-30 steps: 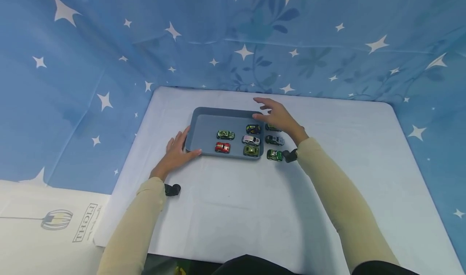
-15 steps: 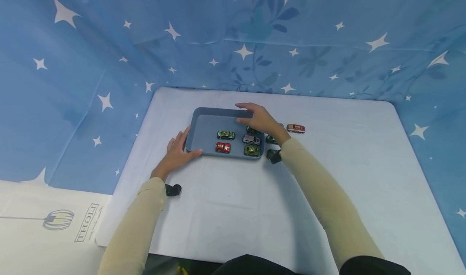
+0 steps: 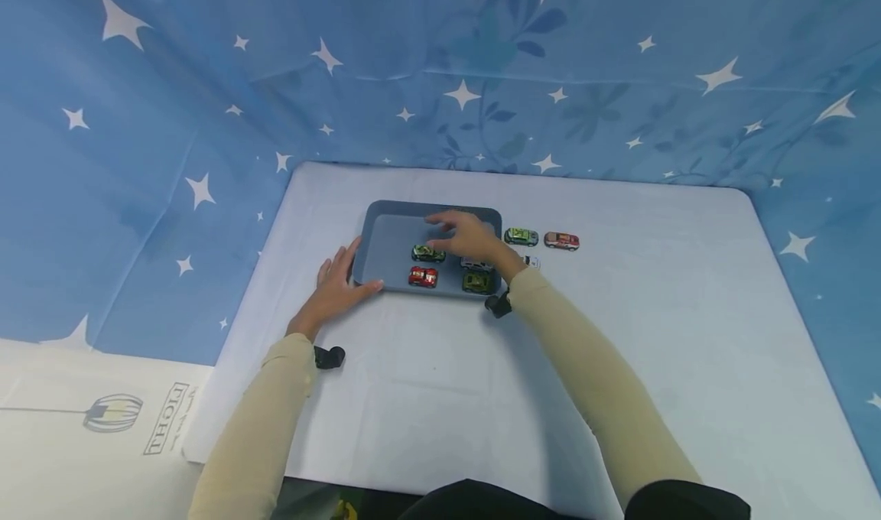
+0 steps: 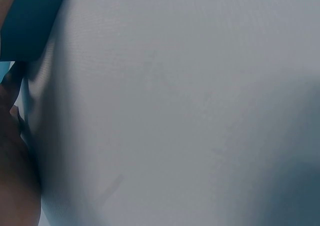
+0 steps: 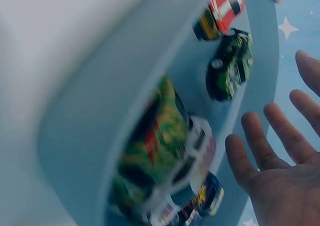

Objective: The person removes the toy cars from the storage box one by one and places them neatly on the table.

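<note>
A shallow grey-blue tray (image 3: 388, 229) holds several small toy cars. My left hand (image 3: 333, 290) lies at its front left corner, fingers along the left side and thumb against the front rim. Over the tray hovers my right hand (image 3: 473, 241), its fingers spread and nothing held, with the tips near a green camouflage car (image 3: 428, 255). In front of that car stands a red car (image 3: 423, 277). An olive car (image 3: 476, 282) sits by the right end. In the right wrist view, a white car (image 5: 197, 153) and a dark blue car (image 5: 215, 193) are beside it.
Right of the tray, a green car (image 3: 521, 236) and an orange-red car (image 3: 561, 241) stand on the white table (image 3: 654, 290). A pale car (image 3: 532, 261) is partly hidden behind my right wrist. A blue star-printed cloth (image 3: 385, 38) hangs behind.
My right hand has moved left over the tray, from its right end toward the green camouflage car. Cars right of the tray have come into view. The left hand has stayed put.
</note>
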Demonstrator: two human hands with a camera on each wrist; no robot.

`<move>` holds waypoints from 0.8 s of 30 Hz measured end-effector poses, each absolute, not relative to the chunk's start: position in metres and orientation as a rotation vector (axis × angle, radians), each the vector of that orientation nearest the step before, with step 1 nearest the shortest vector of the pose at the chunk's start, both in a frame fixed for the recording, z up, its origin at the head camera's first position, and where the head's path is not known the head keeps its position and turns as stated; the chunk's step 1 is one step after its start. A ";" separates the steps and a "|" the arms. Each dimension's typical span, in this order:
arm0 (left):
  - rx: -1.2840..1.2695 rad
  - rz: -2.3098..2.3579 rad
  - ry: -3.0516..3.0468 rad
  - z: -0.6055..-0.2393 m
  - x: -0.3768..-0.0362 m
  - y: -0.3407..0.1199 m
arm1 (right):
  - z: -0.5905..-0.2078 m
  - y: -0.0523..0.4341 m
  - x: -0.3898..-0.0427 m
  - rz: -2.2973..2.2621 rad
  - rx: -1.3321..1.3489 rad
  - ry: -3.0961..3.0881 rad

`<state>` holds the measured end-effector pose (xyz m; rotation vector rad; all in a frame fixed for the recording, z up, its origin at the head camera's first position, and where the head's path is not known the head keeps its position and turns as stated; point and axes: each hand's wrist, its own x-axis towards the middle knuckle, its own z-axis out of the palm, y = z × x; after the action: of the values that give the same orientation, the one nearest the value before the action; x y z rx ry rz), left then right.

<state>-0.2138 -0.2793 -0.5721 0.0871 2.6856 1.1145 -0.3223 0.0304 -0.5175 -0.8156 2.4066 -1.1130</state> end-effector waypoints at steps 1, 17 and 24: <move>0.086 1.116 2.685 -0.572 -0.213 -0.279 | -0.520 0.029 -0.321 -1.104 -0.818 2.405; 0.063 1.127 2.668 -0.575 -0.214 -0.279 | -0.535 0.013 -0.318 -0.984 -0.871 2.427; 0.073 1.127 2.667 -0.573 -0.215 -0.279 | -0.537 0.008 -0.319 -0.957 -0.854 2.451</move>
<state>-0.2148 -0.2791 -0.5734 0.0725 2.6673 1.1270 -0.3188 0.0083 -0.5367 -0.8540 2.4505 -0.9566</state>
